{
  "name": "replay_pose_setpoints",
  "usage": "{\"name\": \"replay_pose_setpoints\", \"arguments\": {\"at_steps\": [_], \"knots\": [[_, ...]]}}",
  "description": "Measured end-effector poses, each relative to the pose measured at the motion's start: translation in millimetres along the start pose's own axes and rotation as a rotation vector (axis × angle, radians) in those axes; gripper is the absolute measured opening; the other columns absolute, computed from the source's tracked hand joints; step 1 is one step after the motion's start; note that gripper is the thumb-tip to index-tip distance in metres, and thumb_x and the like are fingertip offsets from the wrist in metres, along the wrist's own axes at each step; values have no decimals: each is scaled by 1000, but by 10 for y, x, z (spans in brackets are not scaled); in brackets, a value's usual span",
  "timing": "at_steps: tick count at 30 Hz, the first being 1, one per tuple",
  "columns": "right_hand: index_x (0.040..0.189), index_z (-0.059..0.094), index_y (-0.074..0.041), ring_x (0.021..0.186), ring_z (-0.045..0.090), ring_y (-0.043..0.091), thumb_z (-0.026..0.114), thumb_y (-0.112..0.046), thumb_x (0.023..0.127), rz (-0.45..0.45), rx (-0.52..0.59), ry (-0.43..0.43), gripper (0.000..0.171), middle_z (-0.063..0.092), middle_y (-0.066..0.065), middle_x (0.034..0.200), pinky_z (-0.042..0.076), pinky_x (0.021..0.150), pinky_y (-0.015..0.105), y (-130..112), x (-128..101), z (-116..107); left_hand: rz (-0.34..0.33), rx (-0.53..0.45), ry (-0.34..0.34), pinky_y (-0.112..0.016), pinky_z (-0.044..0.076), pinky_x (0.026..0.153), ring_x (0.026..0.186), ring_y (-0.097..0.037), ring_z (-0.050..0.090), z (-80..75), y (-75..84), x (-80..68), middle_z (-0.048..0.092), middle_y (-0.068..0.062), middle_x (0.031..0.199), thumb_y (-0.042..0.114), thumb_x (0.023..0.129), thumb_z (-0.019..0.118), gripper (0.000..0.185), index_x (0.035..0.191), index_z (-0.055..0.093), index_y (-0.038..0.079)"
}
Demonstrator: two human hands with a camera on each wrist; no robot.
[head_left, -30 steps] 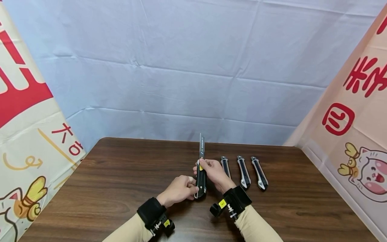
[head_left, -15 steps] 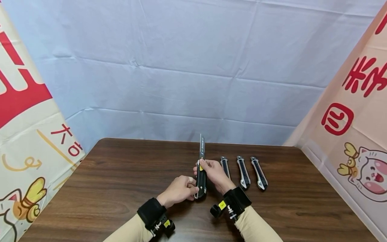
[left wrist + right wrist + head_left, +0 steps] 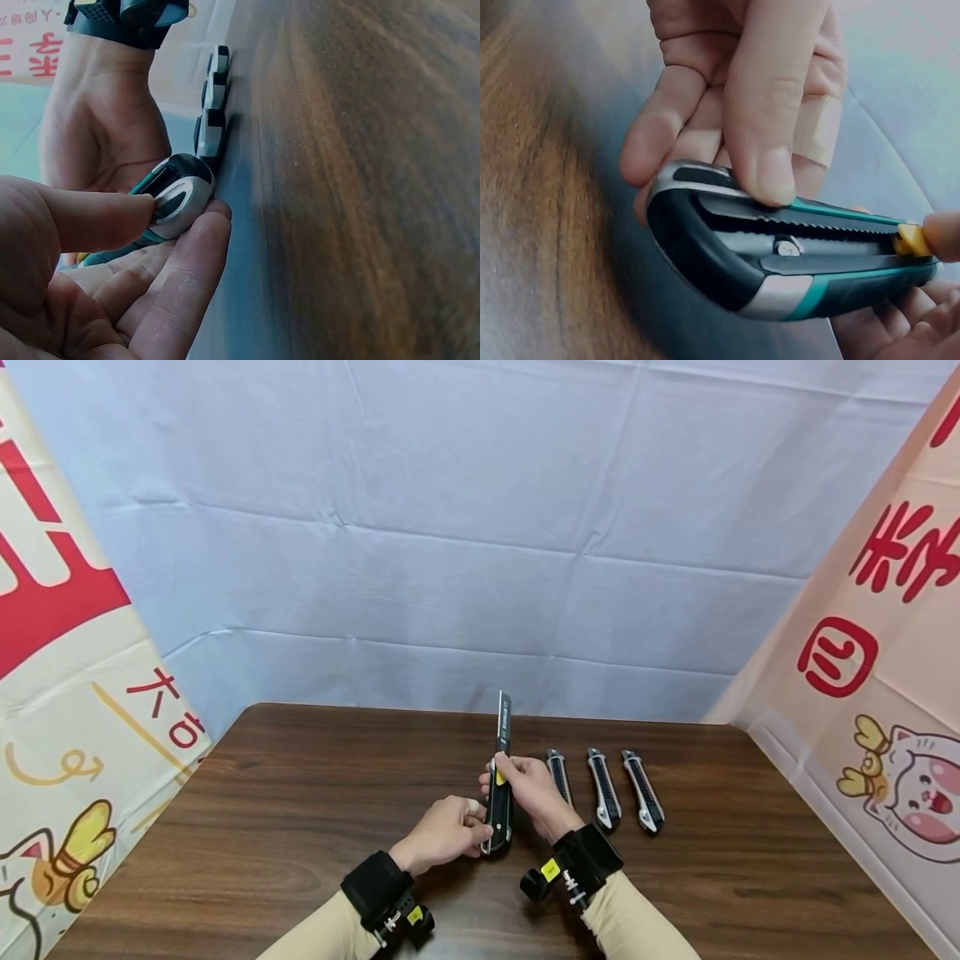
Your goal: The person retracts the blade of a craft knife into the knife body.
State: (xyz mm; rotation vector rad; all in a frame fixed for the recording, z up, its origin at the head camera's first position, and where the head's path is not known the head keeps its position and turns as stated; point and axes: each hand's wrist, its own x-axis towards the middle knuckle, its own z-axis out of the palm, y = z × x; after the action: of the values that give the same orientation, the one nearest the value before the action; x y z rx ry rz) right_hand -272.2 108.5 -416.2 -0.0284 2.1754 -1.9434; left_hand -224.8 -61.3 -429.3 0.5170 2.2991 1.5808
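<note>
Two hands share one utility knife [image 3: 498,806], held just above the middle of the bench [image 3: 300,810] with its blade [image 3: 502,720] run far out and pointing to the far side. That long exposed blade is the main hazard: segmented blades flex and can snap if the tip meets the wood or is pushed sideways, and any slip of the thumb on the yellow slider [image 3: 910,240] could let the blade jump or bring fingers onto the edge. The handle's near end is only lightly caught, so a twist there could turn the knife in the hold.

The left hand [image 3: 444,832] is curled round the butt of the handle; in the left wrist view its thumb [image 3: 90,217] presses the rounded end cap while the fingers cup beneath, a closed but shallow grip. The right hand [image 3: 534,792] wraps the handle farther up, fingers folded round it, with a fingertip [image 3: 943,234] on the slider.

Three more utility knives [image 3: 603,793] lie side by side on the bench just right of the hands, blades retracted as far as can be seen, near the right wrist.
</note>
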Motion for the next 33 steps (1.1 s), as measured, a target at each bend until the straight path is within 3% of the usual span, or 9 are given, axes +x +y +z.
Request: {"name": "replay_pose_setpoints", "arguments": {"at_steps": [33], "knots": [[120, 59, 9, 85, 73, 18, 49, -22, 103, -26, -19, -34, 36, 74, 10, 96, 57, 90, 35, -8, -4, 18, -30, -19, -8, -29, 61, 67, 82, -20, 71, 2, -15, 5, 74, -14, 94, 8, 93, 61, 21, 108, 67, -5]]}}
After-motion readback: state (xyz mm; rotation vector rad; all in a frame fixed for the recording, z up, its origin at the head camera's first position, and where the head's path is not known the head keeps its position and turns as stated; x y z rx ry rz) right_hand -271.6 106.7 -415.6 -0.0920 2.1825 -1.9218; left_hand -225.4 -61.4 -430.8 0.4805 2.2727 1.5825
